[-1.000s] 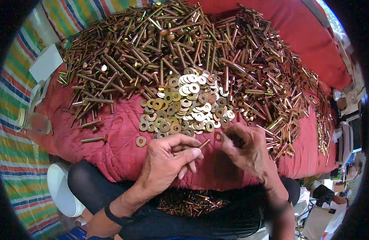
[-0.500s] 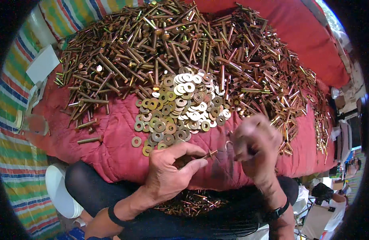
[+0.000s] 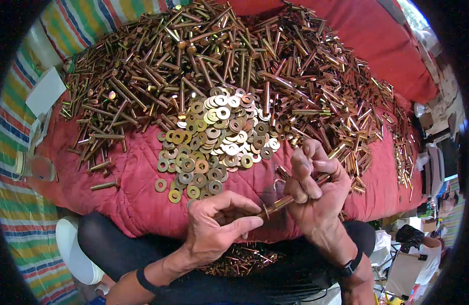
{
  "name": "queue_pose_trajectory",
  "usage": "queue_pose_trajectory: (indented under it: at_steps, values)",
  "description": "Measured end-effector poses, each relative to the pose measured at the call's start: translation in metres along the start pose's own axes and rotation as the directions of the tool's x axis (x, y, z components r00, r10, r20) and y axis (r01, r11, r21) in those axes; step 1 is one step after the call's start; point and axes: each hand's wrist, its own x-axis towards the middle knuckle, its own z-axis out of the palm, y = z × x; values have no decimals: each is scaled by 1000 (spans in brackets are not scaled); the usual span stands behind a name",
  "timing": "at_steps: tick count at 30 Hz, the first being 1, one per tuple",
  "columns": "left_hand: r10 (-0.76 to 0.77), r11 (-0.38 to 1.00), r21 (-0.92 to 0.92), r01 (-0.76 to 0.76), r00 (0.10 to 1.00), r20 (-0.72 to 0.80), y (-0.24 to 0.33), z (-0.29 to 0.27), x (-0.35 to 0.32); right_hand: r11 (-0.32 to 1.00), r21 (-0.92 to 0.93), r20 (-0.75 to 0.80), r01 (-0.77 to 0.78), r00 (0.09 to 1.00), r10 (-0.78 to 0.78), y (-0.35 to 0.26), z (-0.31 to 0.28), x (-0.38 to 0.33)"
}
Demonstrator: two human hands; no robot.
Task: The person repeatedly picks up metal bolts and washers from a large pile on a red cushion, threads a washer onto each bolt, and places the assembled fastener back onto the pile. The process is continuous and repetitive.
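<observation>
My left hand [image 3: 214, 219] pinches a bolt between thumb and fingertips; the fingers cover most of it. At the fingertips a flat washer [image 3: 266, 212] stands around the bolt. My right hand [image 3: 323, 195], palm partly turned up with curled fingers, grips a copper-coloured metal tube [image 3: 283, 203]. The tube's end lies in line with the bolt, close to the washer; whether it has slid over the bolt I cannot tell. Just beyond my hands lies a loose heap of brass-coloured washers [image 3: 199, 165].
A big pile of bolts [image 3: 158, 71] covers the back left of the red quilted cloth [image 3: 143, 188], with metal tubes [image 3: 341, 101] heaped at right. More small metal pieces [image 3: 239, 262] lie between my legs. A white bucket [image 3: 74, 249] stands at left, near a clear jar [image 3: 36, 168].
My right hand, blurred before, has come in beside the left and now shows a tube against the washer end of the bolt. The view has shifted slightly.
</observation>
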Motion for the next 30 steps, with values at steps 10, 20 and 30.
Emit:
queue_pose_trajectory:
  at_steps: [10, 20, 30]
  values:
    - [-34, 990, -133, 42, 998, 59, -4, -7, -1, 995, 89, -5, -55, 998, 56, -5, 0, -7]
    - [-188, 898, -365, 245, 965, 183, -5, -11, 2, 999, 17, 65, -36, 997, 35, -9, 2, -11]
    - [-212, 928, -263, 265, 954, 214, -1, -12, -2, 970, -239, 91, 48, 995, -27, 8, 20, -11]
